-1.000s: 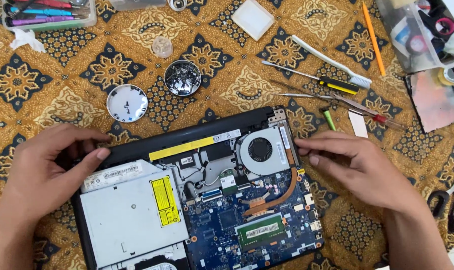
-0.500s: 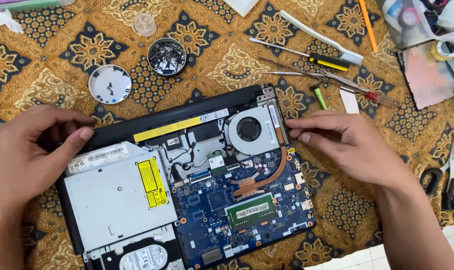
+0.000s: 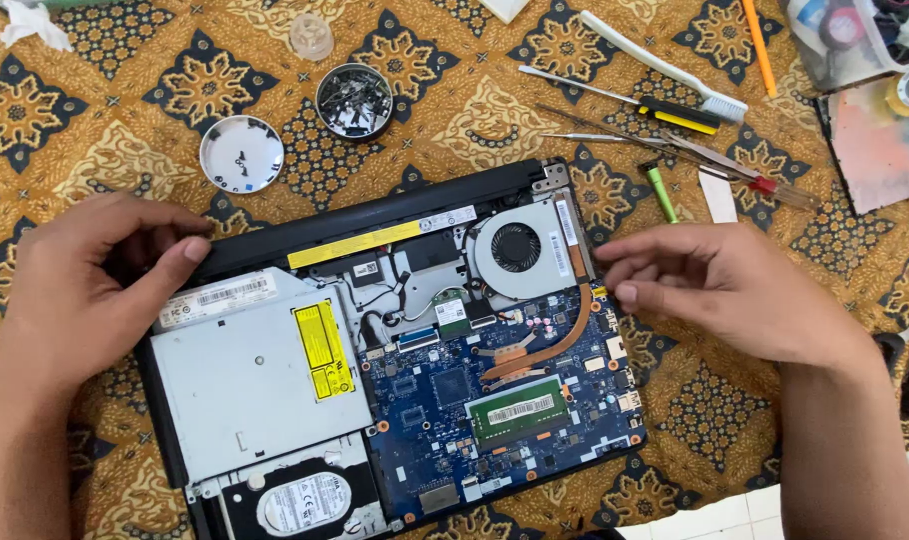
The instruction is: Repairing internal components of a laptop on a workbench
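An opened black laptop with its bottom cover off (image 3: 395, 380) lies on a brown and gold patterned cloth (image 3: 105, 130). All its inside parts show.

The left hand (image 3: 85, 290) rests on the laptop's far left corner. Its fingers are curled and its thumb (image 3: 170, 270) presses on the black edge there. It looks like a hold on the corner, but how tight it is cannot be told.

The right hand (image 3: 725, 290) sits just beside the laptop's right edge. Its fingers are loosely bent and point at the laptop, with the tips at the edge next to the round grey fan (image 3: 516, 247). It holds nothing.

Inside the laptop, a flat silver metal disc drive (image 3: 255, 385) fills the left part. A blue circuit board (image 3: 495, 410) fills the right part, with a green memory stick (image 3: 520, 408) on it. A bent copper pipe (image 3: 565, 335) runs from the fan down to the board. A round silver hard disk (image 3: 300, 500) sits at the laptop's near left corner.

Beyond the laptop, away from the person, a small round metal tin full of screws (image 3: 355, 100) stands on the cloth. A white round lid (image 3: 241, 153) lies just left of the tin. To the far right of the laptop lie a black and yellow screwdriver (image 3: 625, 100), a white toothbrush (image 3: 665, 65) and a small green stick (image 3: 661, 193).
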